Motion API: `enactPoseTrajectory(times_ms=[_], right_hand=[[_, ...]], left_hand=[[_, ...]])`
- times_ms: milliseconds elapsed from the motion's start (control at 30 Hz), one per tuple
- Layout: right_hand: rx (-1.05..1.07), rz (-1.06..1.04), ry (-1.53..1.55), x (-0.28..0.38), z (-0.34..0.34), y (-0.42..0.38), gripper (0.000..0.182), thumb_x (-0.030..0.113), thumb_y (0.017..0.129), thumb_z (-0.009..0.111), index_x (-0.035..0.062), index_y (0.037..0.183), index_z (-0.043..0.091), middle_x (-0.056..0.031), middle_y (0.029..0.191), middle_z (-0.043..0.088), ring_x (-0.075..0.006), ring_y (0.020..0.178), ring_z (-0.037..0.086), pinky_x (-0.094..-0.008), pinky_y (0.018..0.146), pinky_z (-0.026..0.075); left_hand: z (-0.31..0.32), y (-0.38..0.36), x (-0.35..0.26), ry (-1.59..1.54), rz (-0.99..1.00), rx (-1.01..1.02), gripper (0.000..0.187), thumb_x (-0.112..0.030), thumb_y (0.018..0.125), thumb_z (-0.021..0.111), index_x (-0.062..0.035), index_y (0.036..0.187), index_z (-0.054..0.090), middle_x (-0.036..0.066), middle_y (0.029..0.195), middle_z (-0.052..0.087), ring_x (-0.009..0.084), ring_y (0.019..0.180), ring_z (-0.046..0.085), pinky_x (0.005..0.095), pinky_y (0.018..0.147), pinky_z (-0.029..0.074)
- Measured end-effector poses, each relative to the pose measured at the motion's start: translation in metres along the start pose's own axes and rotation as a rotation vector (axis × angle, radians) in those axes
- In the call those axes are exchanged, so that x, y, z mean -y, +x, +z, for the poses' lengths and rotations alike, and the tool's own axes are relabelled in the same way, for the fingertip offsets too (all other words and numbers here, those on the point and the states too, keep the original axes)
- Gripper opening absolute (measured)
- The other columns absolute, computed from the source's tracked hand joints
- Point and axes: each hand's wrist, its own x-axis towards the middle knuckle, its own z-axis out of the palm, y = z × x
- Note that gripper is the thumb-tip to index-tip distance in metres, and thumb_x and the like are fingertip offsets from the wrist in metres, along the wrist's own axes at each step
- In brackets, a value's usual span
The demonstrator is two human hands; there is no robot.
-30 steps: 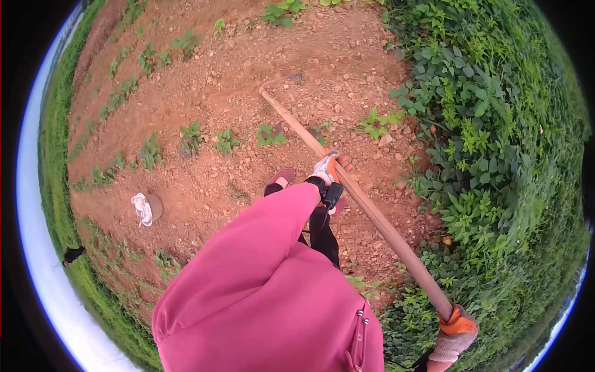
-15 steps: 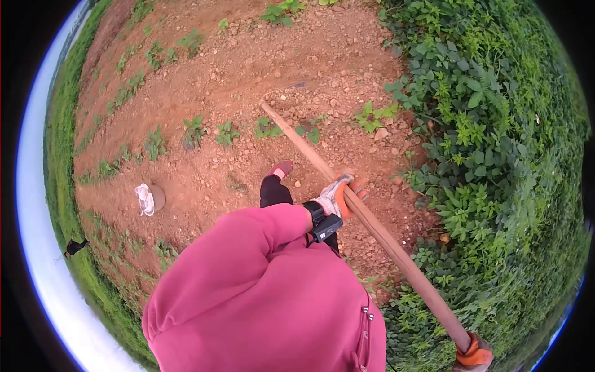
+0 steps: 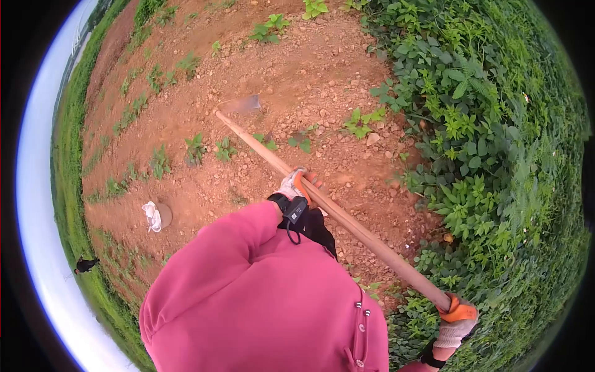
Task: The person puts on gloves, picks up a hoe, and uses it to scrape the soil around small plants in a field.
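Observation:
A hoe with a long wooden handle (image 3: 365, 239) runs diagonally across the view, its metal blade (image 3: 245, 104) at the upper left end low over the reddish soil. Midway along the handle, my left hand (image 3: 296, 186), in a white and orange glove, is wrapped round the wood. My right hand (image 3: 457, 317), gloved the same way, grips the butt end at the lower right. Small green plants (image 3: 266, 141) grow beside and under the upper handle.
Dense green vines (image 3: 477, 136) border the soil on the right. A bucket (image 3: 163, 216) with white cloth or bag on it stands on the left. Rows of seedlings (image 3: 160, 162) cross the stony ground. A distant person (image 3: 87, 265) in dark clothes is at the far left.
The hoe has shifted left in view, and its blade now shows clearly. My left hand moved left and slightly up; my right hand rose, bringing its wrist into view.

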Motion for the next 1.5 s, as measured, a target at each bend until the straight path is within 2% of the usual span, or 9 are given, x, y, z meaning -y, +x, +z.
enactPoseTrajectory(times_ms=[267, 567, 733, 767, 933, 1167, 1267, 1467, 1500], right_hand=[[0.043, 0.111, -0.097, 0.132, -0.041, 0.057, 0.040, 0.029, 0.050, 0.070, 0.0224, 0.088, 0.060, -0.0007, 0.068, 0.060, -0.0218, 0.061, 0.058, -0.0339, 0.054, 0.046], [0.117, 0.257, 0.022, -0.006, -0.031, -0.006, 0.045, 0.030, 0.049, 0.070, 0.0174, 0.091, 0.061, -0.0061, 0.073, 0.062, -0.0242, 0.065, 0.059, -0.0316, 0.062, 0.047], [0.278, 0.318, -0.151, -0.019, 0.104, -0.066, 0.054, 0.047, 0.044, 0.073, 0.0172, 0.087, 0.060, -0.0090, 0.069, 0.061, -0.0293, 0.064, 0.058, -0.0357, 0.060, 0.046], [0.229, 0.253, 0.250, -0.006, 0.115, -0.061, 0.055, 0.049, 0.044, 0.073, 0.0174, 0.088, 0.060, -0.0099, 0.069, 0.060, -0.0296, 0.064, 0.058, -0.0358, 0.060, 0.046], [0.350, 0.280, 0.276, 0.105, 0.071, -0.007, 0.045, 0.045, 0.052, 0.069, 0.0131, 0.082, 0.060, -0.0114, 0.067, 0.059, -0.0301, 0.065, 0.059, -0.0361, 0.058, 0.046], [0.686, 0.559, 0.432, 0.003, 0.097, -0.090, 0.048, 0.031, 0.055, 0.076, 0.0061, 0.092, 0.058, -0.0070, 0.073, 0.062, -0.0165, 0.069, 0.062, -0.0276, 0.065, 0.049], [0.568, 0.500, 0.281, -0.013, 0.102, -0.091, 0.043, 0.033, 0.056, 0.074, 0.0085, 0.088, 0.059, -0.0063, 0.069, 0.062, -0.0192, 0.065, 0.060, -0.0293, 0.063, 0.048], [0.350, 0.354, 0.110, 0.076, 0.070, -0.009, 0.042, 0.034, 0.054, 0.071, 0.0167, 0.091, 0.062, -0.0066, 0.074, 0.063, -0.0264, 0.068, 0.059, -0.0349, 0.064, 0.047], [0.345, 0.361, 0.114, 0.090, 0.063, 0.006, 0.042, 0.034, 0.054, 0.071, 0.0167, 0.091, 0.062, -0.0066, 0.074, 0.063, -0.0264, 0.068, 0.059, -0.0349, 0.064, 0.047]], left_hand=[[0.049, 0.102, -0.083, 0.100, 0.219, 0.030, 0.013, -0.016, 0.084, 0.043, -0.0135, 0.096, 0.046, 0.005, 0.087, 0.055, 0.0253, 0.077, 0.056, 0.0410, 0.071, 0.047], [0.096, 0.051, 0.069, 0.104, -0.015, 0.025, 0.022, -0.013, 0.082, 0.047, -0.0215, 0.103, 0.043, 0.012, 0.097, 0.052, 0.0297, 0.079, 0.056, 0.0518, 0.070, 0.047], [0.088, 0.013, 0.023, 0.335, -0.117, 0.008, 0.023, -0.017, 0.082, 0.050, -0.0224, 0.103, 0.044, 0.010, 0.094, 0.052, 0.0273, 0.075, 0.057, 0.0565, 0.064, 0.048], [0.076, 0.032, 0.014, 0.300, 0.023, -0.036, 0.024, -0.016, 0.082, 0.047, -0.0181, 0.106, 0.044, 0.011, 0.091, 0.053, 0.0269, 0.075, 0.058, 0.0538, 0.061, 0.050], [0.060, 0.063, -0.058, 0.353, 0.069, -0.011, 0.032, -0.015, 0.084, 0.044, -0.0198, 0.114, 0.037, 0.014, 0.086, 0.056, 0.0360, 0.069, 0.058, 0.0516, 0.057, 0.049], [0.021, 0.073, 0.068, 0.386, 0.036, -0.035, 0.019, -0.011, 0.084, 0.046, -0.0112, 0.103, 0.045, 0.017, 0.092, 0.053, 0.0382, 0.080, 0.056, 0.0617, 0.066, 0.044], [0.015, 0.070, 0.058, 0.233, -0.288, 0.071, 0.026, -0.013, 0.084, 0.043, -0.0117, 0.110, 0.042, 0.016, 0.102, 0.048, 0.0388, 0.081, 0.054, 0.0660, 0.068, 0.041], [0.052, 0.091, -0.025, 0.790, 0.168, 0.117, 0.027, -0.014, 0.081, 0.044, -0.0128, 0.108, 0.041, 0.014, 0.094, 0.054, 0.0265, 0.082, 0.056, 0.0431, 0.068, 0.051], [0.078, 0.081, -0.041, 0.449, 0.081, -0.006, 0.027, -0.016, 0.082, 0.045, -0.0131, 0.108, 0.039, 0.014, 0.095, 0.053, 0.0284, 0.080, 0.055, 0.0432, 0.066, 0.051]])
